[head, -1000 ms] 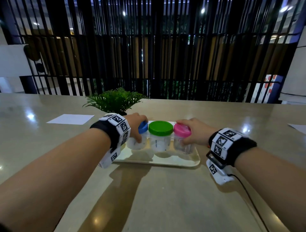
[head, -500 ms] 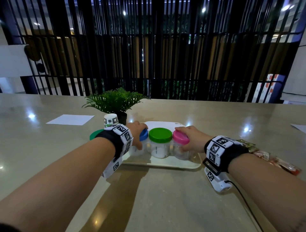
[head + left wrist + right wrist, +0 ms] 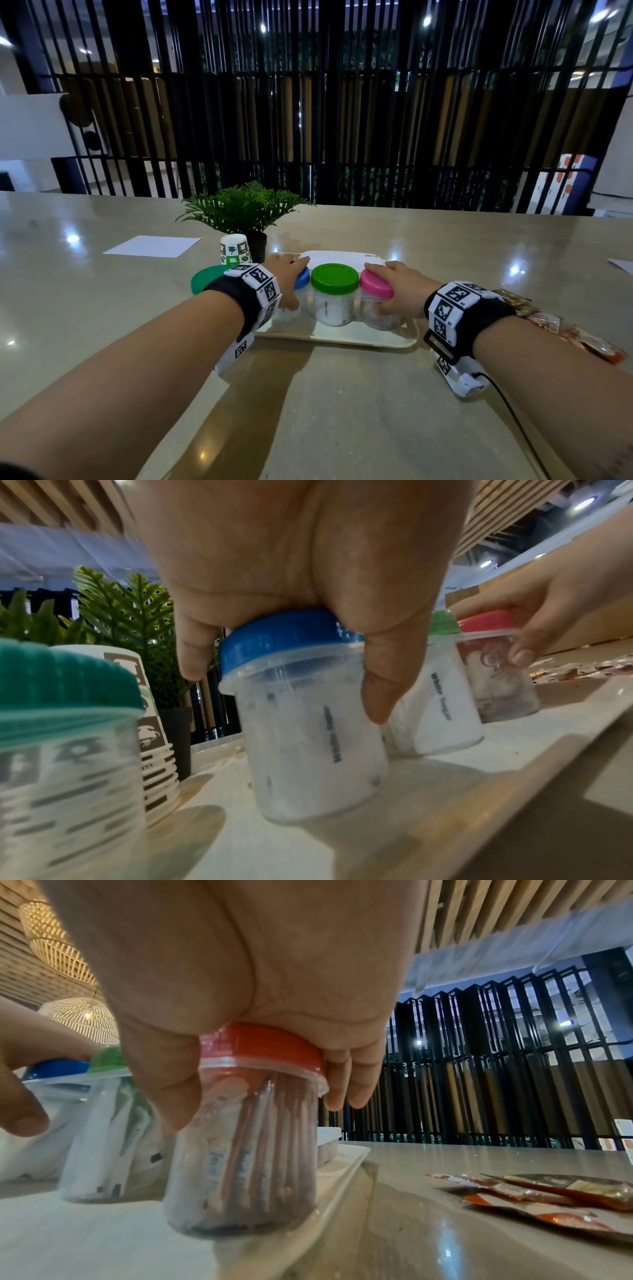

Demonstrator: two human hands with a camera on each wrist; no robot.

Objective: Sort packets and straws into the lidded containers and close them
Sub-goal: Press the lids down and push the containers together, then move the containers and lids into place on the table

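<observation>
The left hand grips the blue-lidded jar and the right hand the pink-lidded jar, either side of the green-lidded jar on the tray. Lifting by lids risks them popping loose. All are clear and packet-filled.

Beige polished stone table filled the lower view, ceiling lights glinting off it. Black vertical-slat screen ran along the far side at 12 o'clock — brown panels and some greenery behind it. White wall at 10 o'clock, pale pillar at 2 o'clock. Small potted fern on the table at 11 o'clock, a white paper sheet left of it. Wooden slatted ceiling overhead, two woven pendant lamps — lit.
</observation>
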